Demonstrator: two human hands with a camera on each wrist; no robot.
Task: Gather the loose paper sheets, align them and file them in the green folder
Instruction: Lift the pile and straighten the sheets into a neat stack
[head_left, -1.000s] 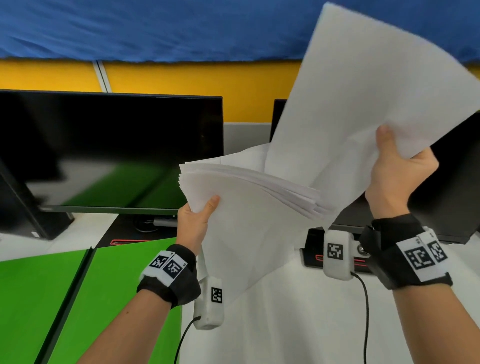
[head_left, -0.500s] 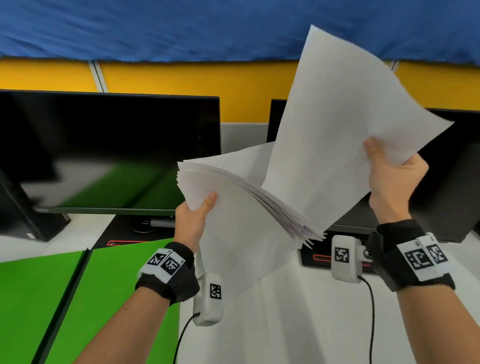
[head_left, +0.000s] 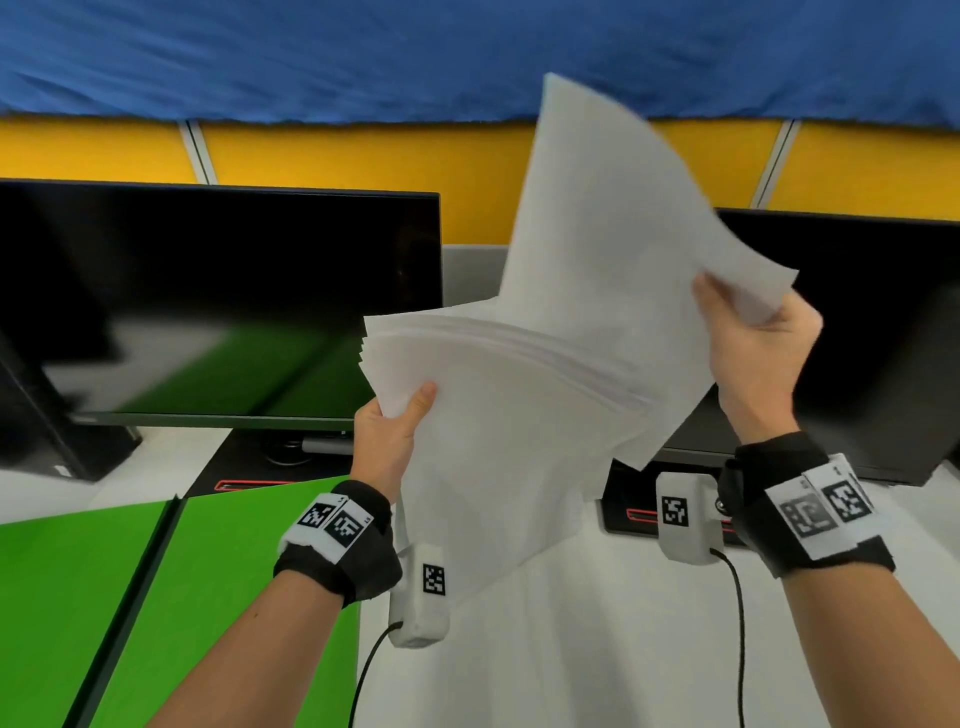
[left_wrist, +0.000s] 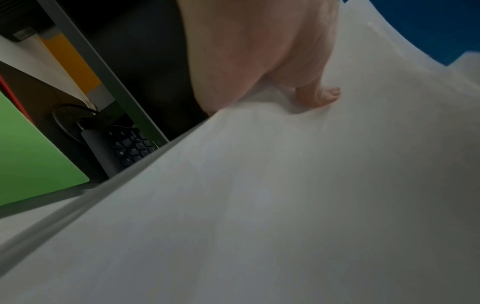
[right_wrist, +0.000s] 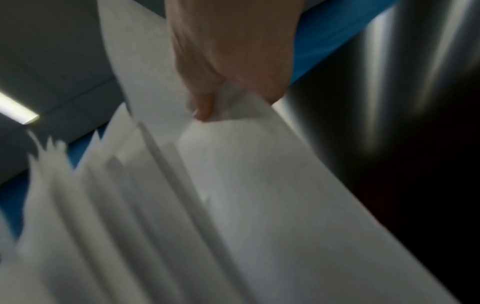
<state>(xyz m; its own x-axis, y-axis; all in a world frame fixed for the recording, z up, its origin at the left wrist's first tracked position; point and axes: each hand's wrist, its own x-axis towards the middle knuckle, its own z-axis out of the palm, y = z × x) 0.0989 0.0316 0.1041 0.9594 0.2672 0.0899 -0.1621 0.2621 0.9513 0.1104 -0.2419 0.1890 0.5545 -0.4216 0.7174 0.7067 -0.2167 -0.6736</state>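
Paper sheets (head_left: 519, 415), light, limp and apt to slide apart, hang fanned above the desk (head_left: 571, 649) beside the open green folder (head_left: 208, 571), left hand (head_left: 387, 441) pinching the stack's edge, right hand (head_left: 753, 358) grasping the raised sheets, so opposite edges look the safest grip.

A broad stack of white paper sheets (left_wrist: 285, 205) fills most of the left wrist view, its edge running diagonally. The left hand (left_wrist: 259, 57) holds it from above, thumb tip pressed on the top sheet. Beyond the edge lie a flat green folder (left_wrist: 28, 156), a dark keyboard (left_wrist: 122, 150) and a black monitor's grey lower frame (left_wrist: 103, 72).
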